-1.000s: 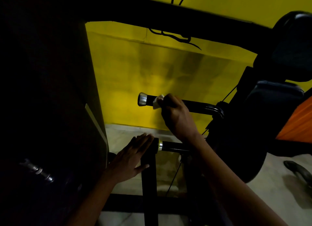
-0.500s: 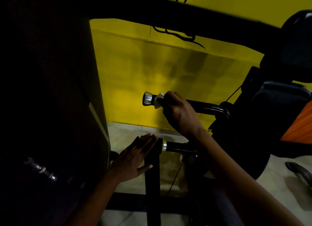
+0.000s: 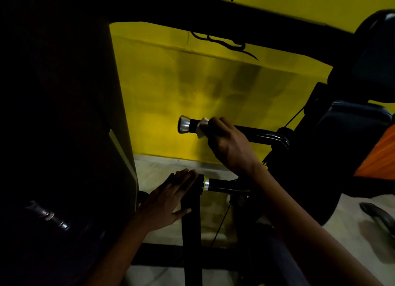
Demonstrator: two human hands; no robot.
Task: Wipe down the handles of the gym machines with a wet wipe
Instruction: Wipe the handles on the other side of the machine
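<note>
Your right hand [image 3: 228, 144] grips the wipe [image 3: 202, 127] around the handle [image 3: 252, 134], which runs left-right; its steel cap [image 3: 184, 124] lies left. Left hand [image 3: 168, 202] rests spread.

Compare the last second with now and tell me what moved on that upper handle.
Barely anything. The right hand grips the wet wipe round the upper handle near its chrome end cap, shifting only slightly. The left hand stays flat by the lower handle.

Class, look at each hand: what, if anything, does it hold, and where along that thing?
The right hand grips the wet wipe round the upper handle, near its silver-capped end. The left hand holds nothing.
</note>
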